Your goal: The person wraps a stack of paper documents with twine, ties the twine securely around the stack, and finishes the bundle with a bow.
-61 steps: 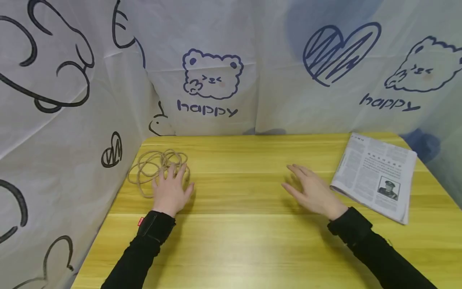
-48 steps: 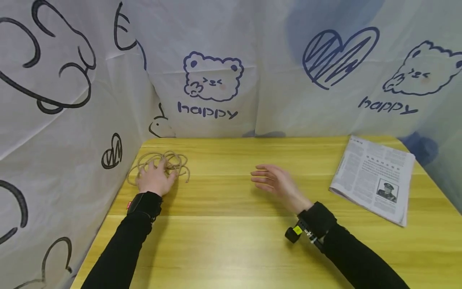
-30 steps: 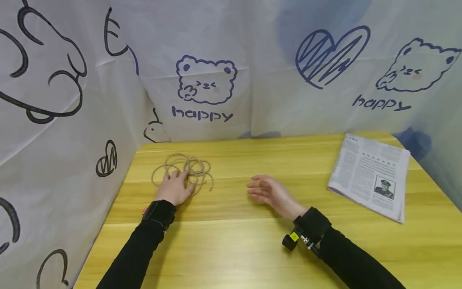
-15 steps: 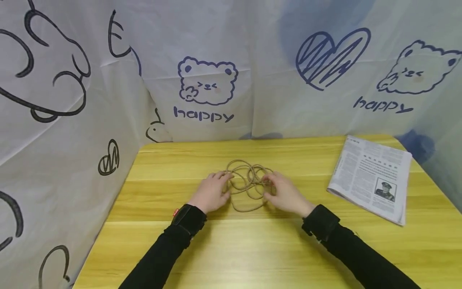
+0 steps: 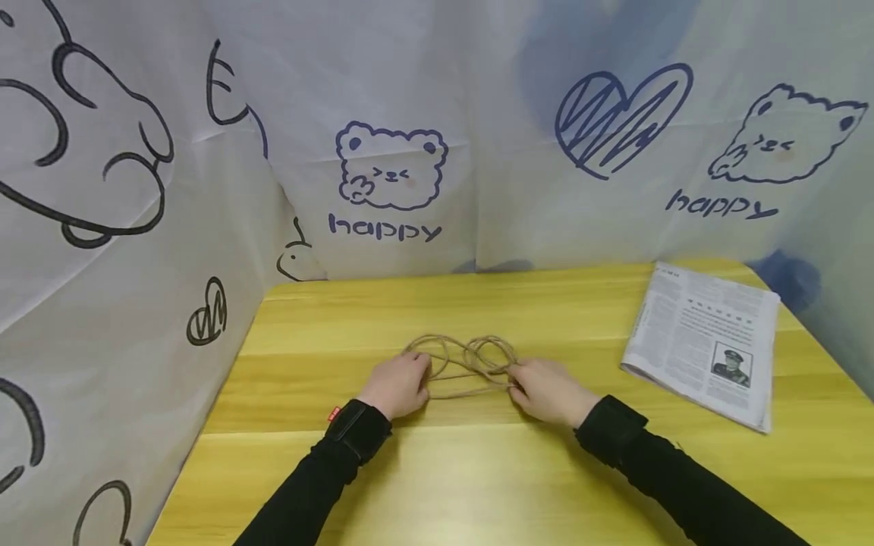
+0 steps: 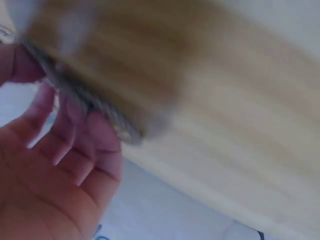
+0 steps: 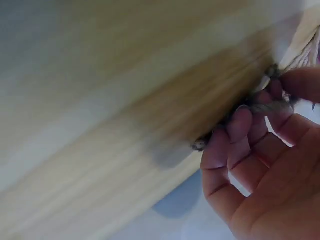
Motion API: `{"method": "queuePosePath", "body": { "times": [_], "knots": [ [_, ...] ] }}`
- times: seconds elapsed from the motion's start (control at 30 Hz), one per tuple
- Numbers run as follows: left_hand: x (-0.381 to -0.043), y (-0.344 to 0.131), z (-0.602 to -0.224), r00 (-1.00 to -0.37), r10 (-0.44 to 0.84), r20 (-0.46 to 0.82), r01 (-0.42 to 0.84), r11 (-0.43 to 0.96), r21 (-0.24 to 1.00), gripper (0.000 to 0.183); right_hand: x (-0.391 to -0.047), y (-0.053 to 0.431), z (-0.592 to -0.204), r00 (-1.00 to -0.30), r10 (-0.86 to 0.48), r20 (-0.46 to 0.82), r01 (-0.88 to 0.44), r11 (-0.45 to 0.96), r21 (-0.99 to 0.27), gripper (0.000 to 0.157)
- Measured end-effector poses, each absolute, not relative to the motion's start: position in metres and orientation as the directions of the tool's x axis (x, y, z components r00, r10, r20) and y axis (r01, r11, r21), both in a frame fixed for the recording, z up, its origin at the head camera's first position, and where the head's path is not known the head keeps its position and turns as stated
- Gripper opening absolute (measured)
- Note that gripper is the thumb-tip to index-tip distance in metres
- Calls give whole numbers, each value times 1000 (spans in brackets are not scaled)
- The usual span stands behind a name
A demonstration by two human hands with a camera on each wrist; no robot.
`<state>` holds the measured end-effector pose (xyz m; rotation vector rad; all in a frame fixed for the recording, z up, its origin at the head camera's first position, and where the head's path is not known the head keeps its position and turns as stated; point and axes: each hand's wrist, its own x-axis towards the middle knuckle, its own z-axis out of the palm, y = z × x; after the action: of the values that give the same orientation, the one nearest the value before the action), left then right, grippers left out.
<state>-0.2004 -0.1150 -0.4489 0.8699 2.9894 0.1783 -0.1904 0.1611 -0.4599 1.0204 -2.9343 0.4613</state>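
Gripping rope (image 5: 486,371) at nine and three o'clock, left hand (image 5: 398,387) and right hand (image 5: 548,393) blur close-up, strands uncountable; newspaper (image 5: 703,334) lies farther toward three, cloth (image 5: 508,189) bounds twelve, counter (image 5: 451,485) extends toward six.

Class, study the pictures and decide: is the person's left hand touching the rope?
Touching. The left wrist view shows it: the fingers of the left hand curl against the rope.
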Motion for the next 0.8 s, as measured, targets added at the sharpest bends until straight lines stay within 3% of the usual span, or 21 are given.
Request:
{"method": "queuePosePath", "body": {
  "times": [0.1, 0.27, 0.4, 0.6, 0.8],
  "knots": [
    [-201, -122, -447, -863, 503, -50, 492, 859, 139, 18, -191, 174, -460, -830, -554, 62, -541, 773, -332, 14],
    [-203, -151, -438, -903, 415, -109, 402, 907, 127, 9, -196, 196, -448, -881, -474, 16, -416, 756, -506, 31],
    [-204, -180, -428, -930, 348, -123, 339, 937, 86, 18, -202, 222, -435, -923, -378, 66, -332, 700, -632, 41],
    [-209, -213, -406, -965, 254, -63, 248, 965, 90, 22, -206, 250, -411, -962, -270, 48, -147, 359, -922, 39],
    [-220, -230, -379, -986, 165, -11, 162, 976, 144, 27, -210, 269, -392, -981, -192, 4, -19, 78, -997, 33]
  ]
}}
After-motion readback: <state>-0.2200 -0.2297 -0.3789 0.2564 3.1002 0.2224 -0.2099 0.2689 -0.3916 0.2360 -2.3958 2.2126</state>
